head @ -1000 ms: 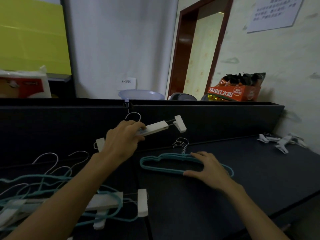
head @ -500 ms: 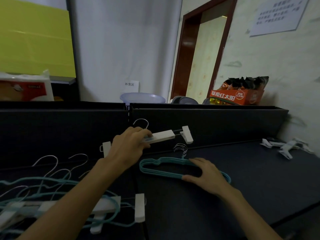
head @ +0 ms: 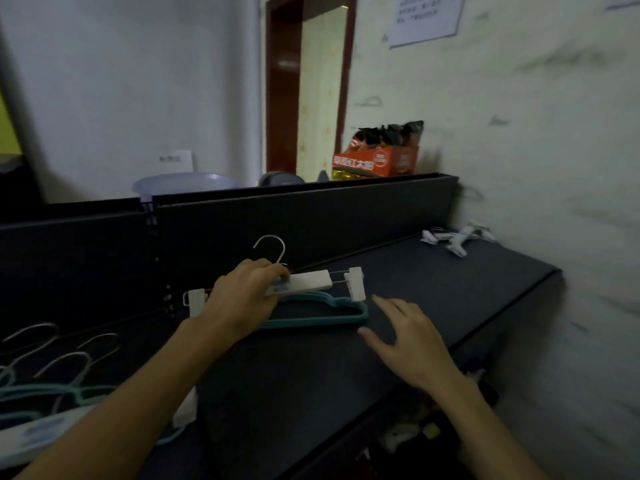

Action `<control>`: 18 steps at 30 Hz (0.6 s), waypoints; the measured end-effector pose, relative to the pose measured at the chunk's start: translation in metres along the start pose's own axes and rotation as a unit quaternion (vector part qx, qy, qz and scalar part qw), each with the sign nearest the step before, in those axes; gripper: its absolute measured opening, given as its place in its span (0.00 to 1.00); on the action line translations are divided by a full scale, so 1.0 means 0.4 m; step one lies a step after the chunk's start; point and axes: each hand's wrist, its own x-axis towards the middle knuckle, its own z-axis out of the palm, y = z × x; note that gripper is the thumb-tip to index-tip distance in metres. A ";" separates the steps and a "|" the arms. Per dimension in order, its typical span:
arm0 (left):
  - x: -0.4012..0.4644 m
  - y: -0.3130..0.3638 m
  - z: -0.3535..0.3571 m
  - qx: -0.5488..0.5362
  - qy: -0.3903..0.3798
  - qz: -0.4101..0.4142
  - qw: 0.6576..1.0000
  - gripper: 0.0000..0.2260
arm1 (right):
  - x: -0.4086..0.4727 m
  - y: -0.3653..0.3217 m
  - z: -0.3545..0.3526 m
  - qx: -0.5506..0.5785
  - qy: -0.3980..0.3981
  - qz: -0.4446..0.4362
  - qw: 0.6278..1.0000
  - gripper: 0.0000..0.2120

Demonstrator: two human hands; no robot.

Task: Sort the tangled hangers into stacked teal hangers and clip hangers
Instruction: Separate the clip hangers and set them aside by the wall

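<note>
White characters "草原红太阳" on the orange snack box [head: 375, 162].

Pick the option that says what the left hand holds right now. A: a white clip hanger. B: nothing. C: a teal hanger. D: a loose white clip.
A: the left hand grips the white clip hanger by its bar just under the metal hook, held above the teal hangers lying on the dark table.

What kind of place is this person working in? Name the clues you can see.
Probably a shop's stockroom: dark shelving used as a worktop, an orange carton of snack packets behind it, and a printed notice on the wall.
</note>
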 end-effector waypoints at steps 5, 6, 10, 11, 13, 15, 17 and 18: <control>0.060 0.188 0.091 -0.041 -0.018 0.053 0.998 0.16 | -0.127 0.150 -0.079 -0.041 0.009 0.071 0.997 0.34; 0.070 0.234 0.113 -0.044 -0.025 0.064 0.997 0.16 | -0.151 0.186 -0.097 -0.053 0.010 0.087 0.995 0.35; 0.101 0.429 0.193 -0.056 -0.051 0.103 0.992 0.15 | -0.260 0.349 -0.191 -0.082 0.021 0.147 0.986 0.38; 0.107 0.477 0.211 -0.063 -0.055 0.114 0.990 0.14 | -0.290 0.388 -0.218 -0.091 0.028 0.159 0.983 0.37; 0.117 0.568 0.245 -0.080 -0.057 0.131 0.987 0.14 | -0.346 0.459 -0.270 -0.125 0.033 0.184 0.974 0.36; 0.125 0.655 0.282 -0.091 -0.055 0.142 0.984 0.14 | -0.396 0.529 -0.321 -0.155 0.025 0.207 0.966 0.36; 0.129 0.731 0.319 -0.101 -0.054 0.151 0.982 0.14 | -0.438 0.595 -0.362 -0.174 0.024 0.225 0.958 0.35; 0.130 0.766 0.338 -0.108 -0.055 0.153 0.981 0.14 | -0.455 0.625 -0.378 -0.179 0.020 0.232 0.956 0.35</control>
